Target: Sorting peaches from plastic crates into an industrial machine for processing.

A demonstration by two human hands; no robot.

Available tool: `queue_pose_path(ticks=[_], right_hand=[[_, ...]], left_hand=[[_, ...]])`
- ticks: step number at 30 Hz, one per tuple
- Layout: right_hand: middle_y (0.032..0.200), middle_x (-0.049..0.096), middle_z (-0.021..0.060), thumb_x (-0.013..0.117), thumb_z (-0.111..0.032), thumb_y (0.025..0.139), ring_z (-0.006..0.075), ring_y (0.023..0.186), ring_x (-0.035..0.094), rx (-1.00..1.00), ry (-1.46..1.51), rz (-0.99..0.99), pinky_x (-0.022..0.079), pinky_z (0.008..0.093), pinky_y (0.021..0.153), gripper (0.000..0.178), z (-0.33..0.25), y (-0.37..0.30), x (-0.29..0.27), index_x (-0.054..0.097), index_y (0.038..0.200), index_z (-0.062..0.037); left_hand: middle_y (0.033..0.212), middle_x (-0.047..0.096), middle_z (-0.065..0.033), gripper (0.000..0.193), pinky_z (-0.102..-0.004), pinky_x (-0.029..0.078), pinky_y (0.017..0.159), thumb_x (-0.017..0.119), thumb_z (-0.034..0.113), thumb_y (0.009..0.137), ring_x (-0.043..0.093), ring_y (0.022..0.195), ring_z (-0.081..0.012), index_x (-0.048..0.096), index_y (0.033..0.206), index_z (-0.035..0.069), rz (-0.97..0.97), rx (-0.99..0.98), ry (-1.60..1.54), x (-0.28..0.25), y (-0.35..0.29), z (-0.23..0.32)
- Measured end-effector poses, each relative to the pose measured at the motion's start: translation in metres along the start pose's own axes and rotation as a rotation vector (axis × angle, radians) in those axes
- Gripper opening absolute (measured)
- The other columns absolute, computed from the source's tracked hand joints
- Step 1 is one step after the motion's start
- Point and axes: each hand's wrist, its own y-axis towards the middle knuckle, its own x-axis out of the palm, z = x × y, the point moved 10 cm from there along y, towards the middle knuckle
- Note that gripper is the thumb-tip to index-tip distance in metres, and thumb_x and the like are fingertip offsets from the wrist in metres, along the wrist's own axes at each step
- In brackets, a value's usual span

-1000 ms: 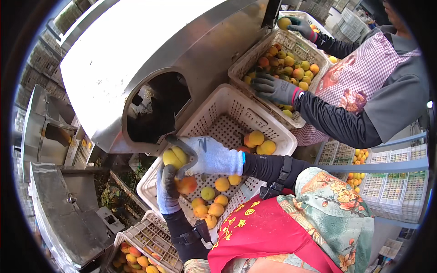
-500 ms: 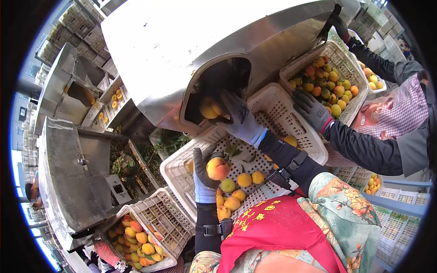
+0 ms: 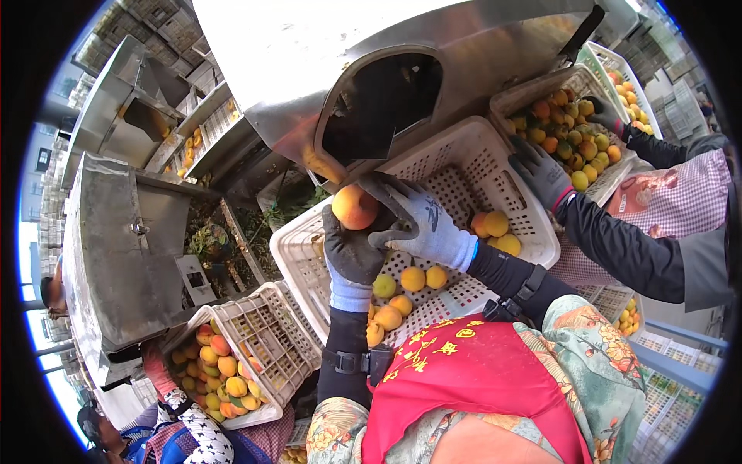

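Observation:
My left hand (image 3: 352, 255), in a grey and black glove, is closed on a red-and-yellow peach (image 3: 355, 206). Against the right side of the same peach are the curved fingers of my right hand (image 3: 425, 220), with its thumb lower down; the gap between finger and thumb is dark. Both hands are over the left part of a white perforated crate (image 3: 506, 182), just below the opening (image 3: 379, 108) of a metal machine. Several yellow peaches (image 3: 413, 278) lie in the crate near my wrists, and a small group (image 3: 495, 224) rests farther right.
A co-worker's gloved hand (image 3: 545, 170) touches the rim of a full peach crate (image 3: 576, 143) at right. Another crate of peaches (image 3: 224, 375) stands tilted at lower left, beside a second person. Metal bins and chutes (image 3: 131, 255) fill the left.
My right hand has come out of the machine opening, down to the peach in my left hand. My left hand has moved up with that peach. The peaches in the opening no longer show.

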Motion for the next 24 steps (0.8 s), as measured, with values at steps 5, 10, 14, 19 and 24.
queue_pose_path(ticks=[5,10,14,19,24], right_hand=[[0.140,0.041,0.0193,0.076,-0.029,0.068,0.0403,0.113,0.050,-0.024,-0.098,0.032,0.037,0.0465,0.099,0.091,-0.012,0.000,0.006,0.032,0.146,-0.0114],[0.131,0.048,0.0202,0.077,-0.035,0.067,0.0383,0.113,0.051,0.090,-0.073,0.171,0.035,0.0469,0.101,0.091,0.008,0.001,-0.010,0.036,0.143,-0.0083],[0.125,0.052,0.0215,0.078,-0.040,0.066,0.0374,0.113,0.051,0.024,-0.221,0.292,0.033,0.0495,0.103,0.089,-0.005,0.015,-0.031,0.040,0.139,-0.0055],[0.127,0.051,0.0219,0.076,-0.039,0.068,0.0372,0.116,0.049,-0.002,-0.425,0.407,0.031,0.0517,0.105,0.086,0.010,0.029,-0.037,0.041,0.136,-0.0009],[0.128,0.052,0.0215,0.079,-0.031,0.068,0.0361,0.119,0.049,-0.134,-0.508,0.516,0.033,0.0492,0.105,0.083,0.041,0.098,-0.042,0.042,0.134,0.0027]], left_hand=[[0.108,0.062,-0.0102,0.059,-0.0238,0.045,0.061,0.046,0.052,0.096,0.059,0.082,-0.0143,0.046,0.131,0.005,0.426,0.167,0.793,-0.023,-0.020,0.028],[0.107,0.063,-0.0052,0.058,-0.0221,0.045,0.060,0.043,0.055,0.096,0.059,0.077,-0.0094,0.051,0.128,0.007,0.343,0.231,0.883,0.016,-0.012,0.027],[0.108,0.063,-0.0059,0.052,-0.0261,0.050,0.069,0.047,0.049,0.096,0.061,0.083,-0.0124,0.054,0.126,0.007,0.373,0.352,0.830,-0.001,-0.015,0.036],[0.099,0.065,-0.0084,0.041,-0.0275,0.051,0.074,0.055,0.029,0.095,0.063,0.086,-0.0151,0.054,0.125,0.002,0.584,0.222,1.052,-0.079,-0.028,0.034],[0.125,0.056,-0.0195,0.063,-0.0461,0.047,0.089,0.066,0.044,0.078,0.057,0.110,-0.0365,0.051,0.132,0.014,0.165,-0.315,2.309,-0.155,-0.016,-0.047]])
